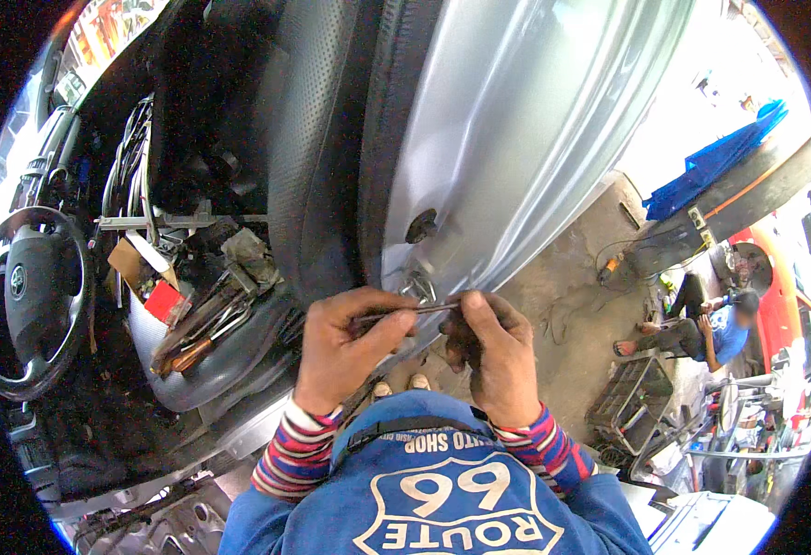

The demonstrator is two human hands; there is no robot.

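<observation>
Thin rod [438, 308] spans the gap between the person's two hands, above the lower end of the silver car panel [507, 120]. It looks light and fairly stiff, perhaps metal, and its slim shape could roll or slip in the fingers; a pinch near each end should suit it. The left hand [352, 344] is closed, thumb and fingers pinching one end; the right hand [500, 350] pinches the other, its lower fingers curled.
</observation>
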